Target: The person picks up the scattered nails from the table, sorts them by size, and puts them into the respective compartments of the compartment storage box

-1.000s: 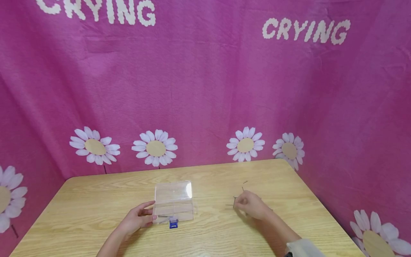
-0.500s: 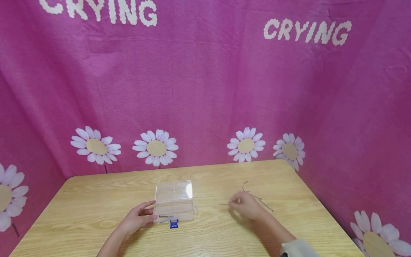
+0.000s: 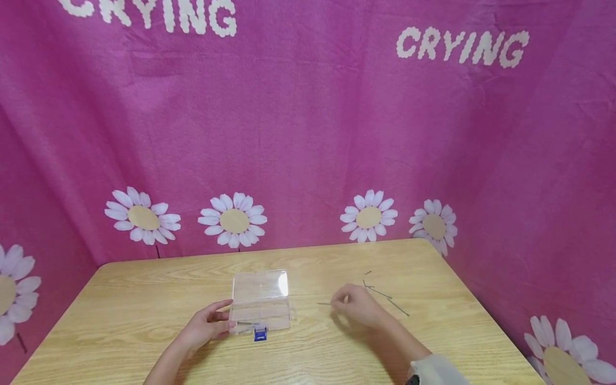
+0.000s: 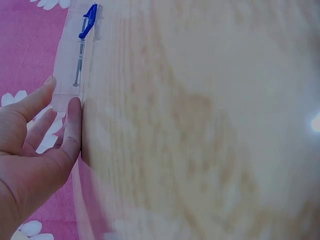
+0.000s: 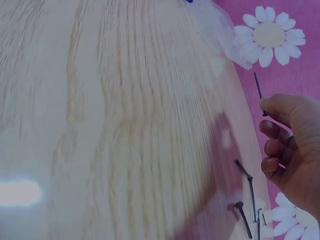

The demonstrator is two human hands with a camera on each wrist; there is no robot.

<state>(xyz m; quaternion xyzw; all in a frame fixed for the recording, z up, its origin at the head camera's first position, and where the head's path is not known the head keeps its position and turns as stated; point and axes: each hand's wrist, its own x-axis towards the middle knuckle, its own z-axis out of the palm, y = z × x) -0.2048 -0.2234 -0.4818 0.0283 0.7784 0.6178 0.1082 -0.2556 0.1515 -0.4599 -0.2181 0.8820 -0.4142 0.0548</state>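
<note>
A pink daisy-print cloth (image 3: 308,133) hangs behind the wooden counter (image 3: 144,310). Near the middle of the counter sits a clear plastic box (image 3: 260,299), lid up, with a blue clasp (image 3: 260,335) at its near edge. The left hand (image 3: 204,327) rests against the box's left side, fingers straight and relaxed. To the right of the box, the right hand (image 3: 358,307) pinches one nail (image 5: 258,90) between thumb and fingertips. Loose nails (image 3: 385,297) lie just beyond that hand, farther from the box.
</note>
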